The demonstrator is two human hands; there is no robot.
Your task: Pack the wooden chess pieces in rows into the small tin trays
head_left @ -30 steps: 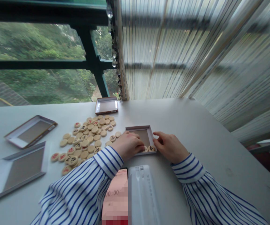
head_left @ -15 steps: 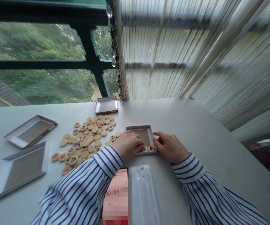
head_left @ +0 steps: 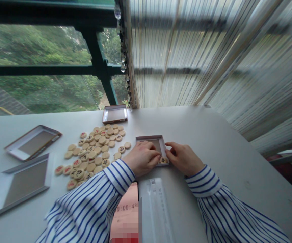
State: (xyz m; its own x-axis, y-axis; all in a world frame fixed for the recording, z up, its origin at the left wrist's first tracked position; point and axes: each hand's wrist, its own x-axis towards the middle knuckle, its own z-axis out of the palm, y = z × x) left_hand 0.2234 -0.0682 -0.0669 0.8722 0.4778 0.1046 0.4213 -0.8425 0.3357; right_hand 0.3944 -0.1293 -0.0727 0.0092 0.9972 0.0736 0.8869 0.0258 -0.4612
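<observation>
A shallow cardboard box [head_left: 164, 150] lies on the table in front of me. My left hand [head_left: 143, 158] reaches over its left side, fingers bent and pressed together low inside; whatever they hold is hidden. Just right of those fingertips, a round wooden Chinese chess piece [head_left: 163, 160] with a black character lies in the box's near right corner. Outside the right wall, my right hand [head_left: 185, 158] is curled, with thumb and fingertips against that wall. Left of the box spreads a loose heap of Chinese chess pieces [head_left: 92, 154], marked red, black or showing plain faces.
More shallow boxes stand on the white table [head_left: 227, 175]: a small box [head_left: 114, 120] at the back, a brown-edged box [head_left: 44, 152] and a large white box [head_left: 26, 199] at left. Nearer me lie a phone [head_left: 125, 216] showing a timer and a white translucent case [head_left: 154, 206].
My left hand has shifted slightly right inside the box, covering one of the two pieces that showed there. My right hand stays at the wall.
</observation>
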